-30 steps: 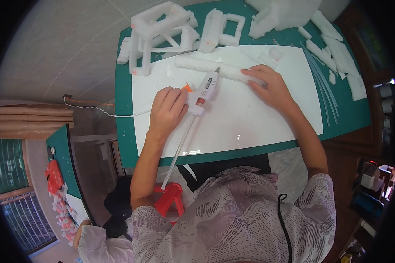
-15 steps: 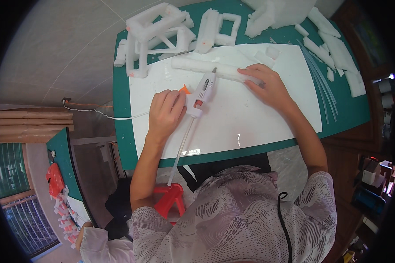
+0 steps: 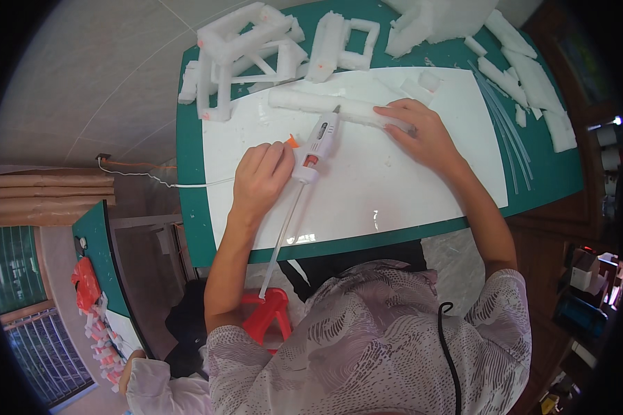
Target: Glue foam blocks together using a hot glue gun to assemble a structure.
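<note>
Gluing step, I'd say: left hand (image 3: 259, 176) wraps its fingers round the glue gun (image 3: 316, 146), nozzle touching the foam bar (image 3: 332, 107) at upper centre; right hand (image 3: 419, 131) presses flat, fingers spread, on the bar; next calls for a steady bead along the seam.

— What are we wearing?

— A loose, short-sleeved top, pale grey-white with a fine pattern of dark wavy strokes all over. The sleeves end above our elbows, well behind our hands, so our forearms are bare.

— Anything else on us?

— A thin black cable hangs down the front of the top, on our right side.
</note>
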